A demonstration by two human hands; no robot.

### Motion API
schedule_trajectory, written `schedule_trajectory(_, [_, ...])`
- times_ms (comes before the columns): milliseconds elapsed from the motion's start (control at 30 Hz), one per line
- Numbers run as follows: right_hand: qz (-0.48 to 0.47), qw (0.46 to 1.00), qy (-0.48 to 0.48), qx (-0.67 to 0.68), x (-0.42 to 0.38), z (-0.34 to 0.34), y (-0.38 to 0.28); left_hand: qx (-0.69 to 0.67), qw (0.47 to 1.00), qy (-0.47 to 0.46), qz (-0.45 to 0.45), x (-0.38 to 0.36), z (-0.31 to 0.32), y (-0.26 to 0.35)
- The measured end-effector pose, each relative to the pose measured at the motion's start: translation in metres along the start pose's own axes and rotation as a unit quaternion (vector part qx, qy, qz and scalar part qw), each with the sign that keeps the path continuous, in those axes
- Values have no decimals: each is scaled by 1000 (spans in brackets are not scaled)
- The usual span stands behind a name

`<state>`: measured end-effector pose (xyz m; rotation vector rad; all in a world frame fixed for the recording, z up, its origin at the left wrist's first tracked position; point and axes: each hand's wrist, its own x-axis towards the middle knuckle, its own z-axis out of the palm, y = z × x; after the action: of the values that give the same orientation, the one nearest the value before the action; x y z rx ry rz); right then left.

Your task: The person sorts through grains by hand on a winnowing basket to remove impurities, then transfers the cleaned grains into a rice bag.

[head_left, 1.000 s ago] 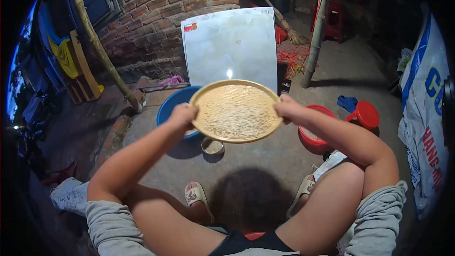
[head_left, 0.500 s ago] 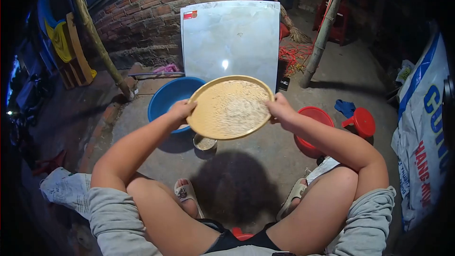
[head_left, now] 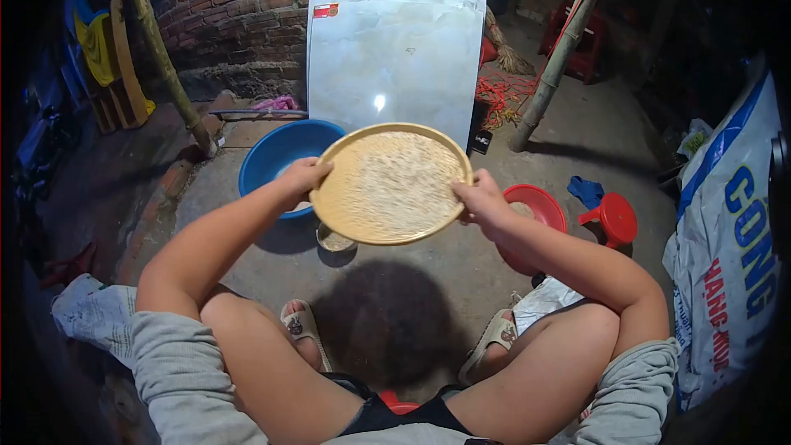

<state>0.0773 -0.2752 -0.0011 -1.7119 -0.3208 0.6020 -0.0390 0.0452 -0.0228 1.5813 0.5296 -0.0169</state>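
So the tray (head_left: pixel 339 208) is up in the air, right in the middle of the frame, over the floor (head_left: pixel 255 280) and between the person's knees and the big white board (head_left: pixel 387 58). Left hand (head_left: pixel 305 180) has its grip closed on the left rim, right hand (head_left: pixel 484 200) is gripping the right rim, thumbs up on top as far as I can see. Undersides of the fingers are hidden, so can't say how far they reach under.

There's a pale layer of grain (head_left: pixel 404 185) on it, blurry, mostly toward the middle and right. Can't tell what kind. The blue tub (head_left: pixel 268 156) is just behind the left hand, a small bowl (head_left: pixel 336 241) sits below the tray's lower left edge, and the red basin (head_left: pixel 540 198) is by the right forearm, with a red stool (head_left: pixel 618 218) further right.

Handling-wise, I'd guess the tray is light and fairly stiff, not really fragile. The loose stuff is the tricky bit: dry, slidey, quick to run to whichever side dips and maybe hop the low rim. Best hold imo is what's shown, opposite sides of the rim, thumbs over the edge, fingers underneath. One-handed it'd probably tip.
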Motion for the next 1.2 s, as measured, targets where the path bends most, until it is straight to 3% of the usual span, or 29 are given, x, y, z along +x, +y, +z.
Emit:
schedule_trajectory(100, [-21,999,-4,44,-3,1,-1,8,993,112,43,8,7,-15])
schedule_trajectory(167, [-34,999,12,-1,21,-29,22,77,967,205,131,1,40,-20])
schedule_trajectory(200, [-49,998,41,-15,43,-47,45,46,975,193,97,-20,68,-4])
schedule_trajectory(233, [-16,998,50,-20,58,-64,61,5,989,115,91,-25,82,0])
schedule_trajectory(300, [10,994,90,-54,54,-64,60,70,986,137,62,-22,84,2])
schedule_trajectory(367, [2,996,63,-69,16,-36,17,-2,994,107,23,-17,52,-2])
schedule_trajectory(433, [-5,999,-25,-21,-13,-12,-9,1,1000,21,-19,14,1,-31])
schedule_trajectory(500, [-10,998,-50,22,-27,5,-12,-44,999,24,-5,-3,-3,-25])
schedule_trajectory(633, [11,998,28,-58,19,-43,35,-35,985,150,84,-3,58,-30])
schedule_trajectory(700, [9,999,29,-45,36,-58,58,36,989,109,95,-17,85,-14])
schedule_trajectory(767, [0,995,88,-50,39,-57,60,56,990,103,83,-18,75,2])
schedule_trajectory(833, [7,996,34,-83,9,-27,14,34,998,41,26,-5,28,3])
schedule_trajectory(933, [10,999,-43,4,-12,1,-10,36,998,16,-41,0,-3,-9])
schedule_trajectory(1033, [10,998,-2,-55,9,-13,13,-35,997,73,-1,-2,26,-24])
schedule_trajectory(1067, [21,996,23,-81,20,-29,25,-128,987,92,15,-13,52,-23])
schedule_trajectory(1100, [6,996,50,-69,35,-44,46,-42,995,92,22,6,60,-50])
schedule_trajectory(1133, [24,989,68,-128,40,-62,55,81,992,95,-18,-36,91,-10])
schedule_trajectory(1167, [36,990,111,-75,53,-71,73,-1,995,102,-17,-49,112,-8])
schedule_trajectory(1200, [35,987,124,-96,53,-69,73,48,992,118,-23,-47,111,-10])
